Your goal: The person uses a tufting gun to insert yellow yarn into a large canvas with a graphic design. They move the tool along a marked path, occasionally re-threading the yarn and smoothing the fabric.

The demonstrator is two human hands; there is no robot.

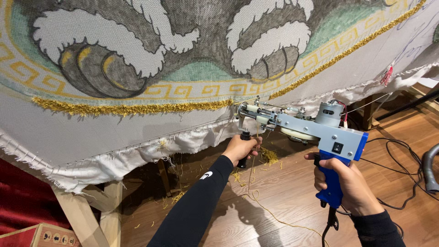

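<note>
I hold a grey and blue tufting gun (pixel 315 129) with both hands. My right hand (pixel 350 185) grips its blue rear handle. My left hand (pixel 241 149) is closed around the black front handle under the gun's nose. The needle tip (pixel 238 110) presses against a stretched grey cloth (pixel 109 132) at the end of a tufted gold yarn line (pixel 132 108). Above that line the cloth carries a printed pattern of gold key border, green band and grey-and-white paws. Gold yarn (pixel 256 201) trails from the gun down to the floor.
The cloth's frayed white edge (pixel 114 164) hangs over a wooden frame leg (pixel 87 215). Yarn scraps (pixel 270 156) lie on the wooden floor. Black cables (pixel 398 160) and a grey hose (pixel 430 169) lie at right. A red cloth and a cardboard box (pixel 36 235) sit at lower left.
</note>
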